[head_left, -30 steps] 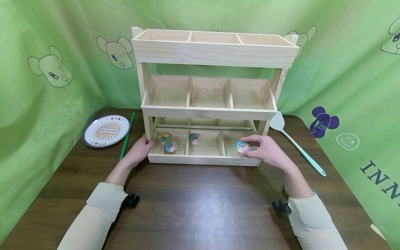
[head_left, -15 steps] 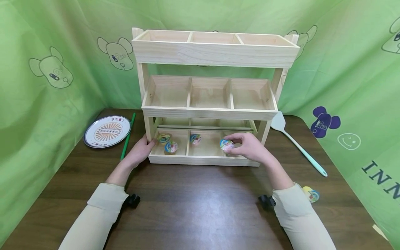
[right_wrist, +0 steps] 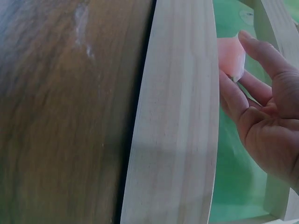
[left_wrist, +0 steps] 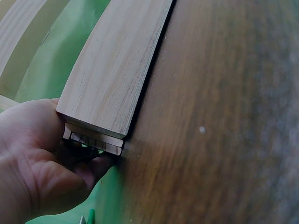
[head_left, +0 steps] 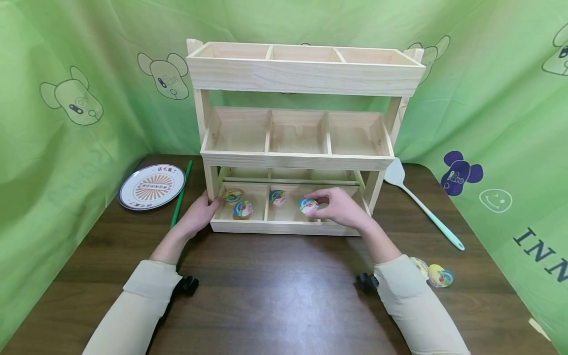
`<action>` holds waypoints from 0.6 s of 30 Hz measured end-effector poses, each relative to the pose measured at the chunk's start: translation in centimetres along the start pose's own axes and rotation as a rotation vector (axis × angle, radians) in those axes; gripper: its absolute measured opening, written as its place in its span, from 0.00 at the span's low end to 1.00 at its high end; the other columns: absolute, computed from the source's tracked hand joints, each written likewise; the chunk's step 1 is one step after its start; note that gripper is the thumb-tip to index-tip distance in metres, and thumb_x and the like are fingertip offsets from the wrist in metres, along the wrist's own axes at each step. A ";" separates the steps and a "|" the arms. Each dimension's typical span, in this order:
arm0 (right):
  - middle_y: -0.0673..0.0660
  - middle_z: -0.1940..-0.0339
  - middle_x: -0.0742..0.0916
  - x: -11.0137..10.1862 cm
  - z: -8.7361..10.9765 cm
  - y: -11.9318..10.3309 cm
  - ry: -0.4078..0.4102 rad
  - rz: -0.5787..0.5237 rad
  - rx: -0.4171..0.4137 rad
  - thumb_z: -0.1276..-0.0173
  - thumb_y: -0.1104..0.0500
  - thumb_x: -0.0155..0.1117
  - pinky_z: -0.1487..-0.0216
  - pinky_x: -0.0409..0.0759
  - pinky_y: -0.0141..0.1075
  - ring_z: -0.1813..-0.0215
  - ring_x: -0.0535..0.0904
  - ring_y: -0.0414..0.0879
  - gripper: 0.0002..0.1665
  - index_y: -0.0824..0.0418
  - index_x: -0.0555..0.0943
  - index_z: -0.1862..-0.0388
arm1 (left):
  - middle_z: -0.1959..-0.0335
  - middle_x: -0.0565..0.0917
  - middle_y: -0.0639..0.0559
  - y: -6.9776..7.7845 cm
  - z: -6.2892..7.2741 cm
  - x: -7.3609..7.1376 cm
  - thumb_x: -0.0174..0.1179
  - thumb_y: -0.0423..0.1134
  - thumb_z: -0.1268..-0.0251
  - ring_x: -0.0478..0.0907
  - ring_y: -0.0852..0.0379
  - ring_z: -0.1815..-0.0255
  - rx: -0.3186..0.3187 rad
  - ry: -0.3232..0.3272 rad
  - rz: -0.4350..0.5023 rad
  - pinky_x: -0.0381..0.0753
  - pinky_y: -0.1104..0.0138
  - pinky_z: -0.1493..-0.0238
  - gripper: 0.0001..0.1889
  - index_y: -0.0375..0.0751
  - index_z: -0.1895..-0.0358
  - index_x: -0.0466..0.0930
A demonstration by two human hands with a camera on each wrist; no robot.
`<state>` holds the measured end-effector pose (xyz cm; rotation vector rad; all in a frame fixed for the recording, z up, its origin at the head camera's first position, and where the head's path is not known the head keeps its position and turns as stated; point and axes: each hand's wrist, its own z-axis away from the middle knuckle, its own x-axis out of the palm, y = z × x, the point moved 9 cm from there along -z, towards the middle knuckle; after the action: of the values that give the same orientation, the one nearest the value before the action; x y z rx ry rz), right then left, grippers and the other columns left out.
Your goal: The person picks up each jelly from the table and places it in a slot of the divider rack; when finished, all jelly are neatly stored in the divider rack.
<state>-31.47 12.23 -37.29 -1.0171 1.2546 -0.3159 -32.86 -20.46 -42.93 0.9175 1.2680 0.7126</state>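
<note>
A three-tier wooden rack (head_left: 284, 227) stands on the table, each tier divided into three compartments. My left hand (head_left: 198, 214) grips the left end of its bottom tier; in the left wrist view the fingers wrap that end. Between thumb and fingers my right hand (head_left: 340, 209) pinches a jelly cup (head_left: 308, 205) over the middle bottom compartment, near the right divider. The right wrist view shows the cup's pink body (right_wrist: 230, 57) behind the front board. Another jelly cup (head_left: 277, 197) sits in that compartment. The left one holds a yellowish cup (head_left: 232, 195) and a pink-lidded cup (head_left: 242, 209).
Two jelly cups lie by my right sleeve, one of them yellow (head_left: 441, 276) and the other partly hidden. A pale spatula (head_left: 423, 209) lies right of the rack. On the left are a patterned plate (head_left: 152, 187) and a green stick (head_left: 181, 195). Green curtains (head_left: 497, 113) surround the table.
My right hand has carried the jelly cup left, from the right bottom compartment to the middle one. The cups by the sleeve have come into view. My left hand has stayed in place.
</note>
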 end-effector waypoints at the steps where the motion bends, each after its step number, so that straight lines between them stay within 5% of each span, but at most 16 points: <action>1: 0.53 0.61 0.89 0.2 -0.1 0.0 -0.008 -0.002 0.003 0.43 0.59 0.78 0.65 0.81 0.35 0.57 0.83 0.49 0.28 0.64 0.85 0.43 | 0.28 0.62 0.23 0.0 0.0 0.0 0.43 0.39 0.18 0.60 0.34 0.26 0.000 -0.002 0.002 0.59 0.43 0.28 0.30 0.21 0.24 0.48; 8: 0.52 0.59 0.90 1.3 -1.1 -0.3 -0.039 0.032 0.021 0.43 0.58 0.79 0.60 0.81 0.37 0.57 0.84 0.46 0.28 0.63 0.85 0.43 | 0.28 0.61 0.22 -0.1 0.0 0.1 0.42 0.39 0.18 0.59 0.33 0.26 -0.005 -0.013 0.004 0.59 0.43 0.28 0.31 0.21 0.24 0.46; 18: 0.54 0.65 0.88 2.3 -2.2 -0.2 -0.040 0.055 0.071 0.44 0.59 0.78 0.68 0.80 0.35 0.65 0.81 0.45 0.30 0.67 0.83 0.43 | 0.28 0.61 0.22 0.2 0.0 0.1 0.42 0.39 0.17 0.59 0.32 0.26 0.013 -0.005 0.011 0.59 0.43 0.28 0.31 0.22 0.23 0.46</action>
<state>-32.61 9.51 -38.49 -0.9225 1.2248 -0.2937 -32.81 -20.29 -42.83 0.9374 1.2657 0.7111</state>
